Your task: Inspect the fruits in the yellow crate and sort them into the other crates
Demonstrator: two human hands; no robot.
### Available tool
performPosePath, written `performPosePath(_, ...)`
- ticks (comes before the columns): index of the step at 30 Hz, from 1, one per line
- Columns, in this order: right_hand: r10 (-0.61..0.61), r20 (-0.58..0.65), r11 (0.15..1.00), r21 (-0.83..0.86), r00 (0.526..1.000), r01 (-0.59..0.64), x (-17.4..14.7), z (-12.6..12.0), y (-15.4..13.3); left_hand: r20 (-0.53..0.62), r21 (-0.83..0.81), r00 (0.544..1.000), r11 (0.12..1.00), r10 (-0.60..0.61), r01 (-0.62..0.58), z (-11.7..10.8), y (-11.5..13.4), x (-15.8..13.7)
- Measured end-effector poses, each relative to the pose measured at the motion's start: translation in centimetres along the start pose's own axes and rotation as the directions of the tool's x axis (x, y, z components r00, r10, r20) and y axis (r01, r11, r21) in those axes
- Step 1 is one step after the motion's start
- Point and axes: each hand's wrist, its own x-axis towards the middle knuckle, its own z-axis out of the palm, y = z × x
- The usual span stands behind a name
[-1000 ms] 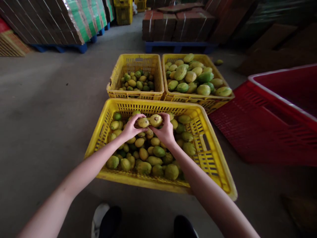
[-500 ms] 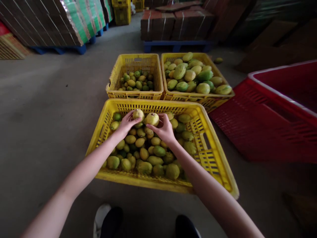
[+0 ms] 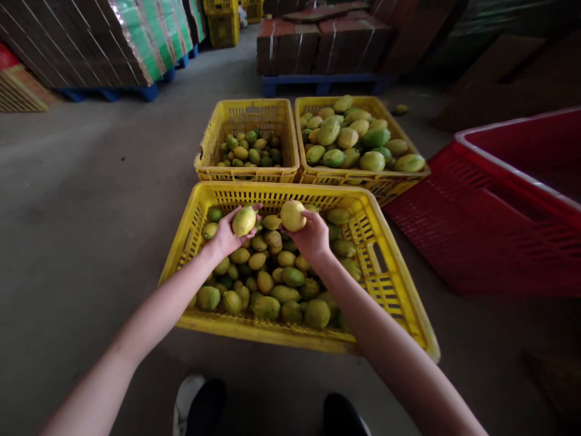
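My left hand (image 3: 230, 234) is palm up, with a yellow-green lemon (image 3: 244, 221) resting in its curled fingers. A second, paler lemon (image 3: 293, 216) is gripped by my right hand (image 3: 312, 234) between thumb and fingers. Both hands are over the front yellow crate (image 3: 267, 334), side by side with a small gap between the two fruits. Beneath them several green and yellow lemons (image 3: 284, 294) cover the crate's bottom, partly hidden by my hands and right forearm.
Behind stand a yellow crate (image 3: 247, 172) of smaller green fruits and another crate (image 3: 363, 177) heaped with larger ones. A red crate (image 3: 476, 224) is at the right. Blue pallets (image 3: 322, 85) carry stacked cardboard at the back. One fruit (image 3: 400, 110) lies on the floor.
The hands have moved apart slightly and both lemons have been turned over. My left hand has rolled palm up and opened somewhat, its lemon now lower and tilted in the palm.
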Motion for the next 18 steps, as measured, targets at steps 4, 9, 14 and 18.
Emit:
performPosePath(4,0.086,-0.001,0.996,0.01,0.996,-0.086,-0.4,0.3,-0.4,0.011,-0.018,1.0,1.0,0.01,-0.01,-0.4,-0.2,-0.1)
performPosePath(9,0.076,-0.061,0.997,0.031,0.995,-0.074,0.0,-0.1,0.2,-0.122,-0.037,0.991,0.998,0.046,-0.051,-0.1,-0.2,-0.2)
performPosePath(14,0.135,-0.12,0.988,0.095,0.984,-0.124,1.4,-1.3,1.0,-0.265,-0.16,0.964,0.987,-0.014,-0.029,-0.1,-0.6,0.8)
performPosePath(18,0.251,-0.178,0.965,0.123,0.952,-0.231,1.8,-1.7,1.4,-0.249,-0.209,0.968,0.978,-0.039,-0.014,-0.1,-0.8,0.8)
